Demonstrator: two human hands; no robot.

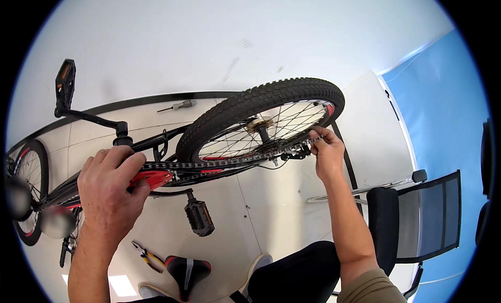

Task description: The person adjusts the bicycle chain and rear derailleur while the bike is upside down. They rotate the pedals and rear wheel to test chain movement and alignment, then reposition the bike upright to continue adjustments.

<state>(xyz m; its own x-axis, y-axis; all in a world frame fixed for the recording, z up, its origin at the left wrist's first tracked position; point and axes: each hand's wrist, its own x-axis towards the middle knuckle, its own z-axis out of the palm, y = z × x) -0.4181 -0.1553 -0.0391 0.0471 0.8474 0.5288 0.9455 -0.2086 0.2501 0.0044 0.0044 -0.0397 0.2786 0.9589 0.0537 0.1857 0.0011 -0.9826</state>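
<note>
A black-and-red bicycle reaches across the view, its knobby rear wheel point(259, 102) on the right. From beside my left hand point(112, 183), the chain point(224, 161) runs along the frame to my right hand point(327, 146). My left fingers curl over the chain at the chainring, and the thumb rests by the red chain guard point(152, 179); what lies under the palm is hidden. Thumb and fingers of my right hand pinch the chain just past the rear sprockets point(270, 146), near the black derailleur point(297, 154). One pedal point(199, 218) hangs below the frame, and another pedal point(65, 84) points up.
Pliers point(148, 256) with yellow-and-black handles lie on the floor beside a loose black-and-red saddle point(188, 274). A screwdriver point(177, 106) lies behind the bicycle by the white wall point(209, 37). A black mesh chair point(425, 217) stands at the right.
</note>
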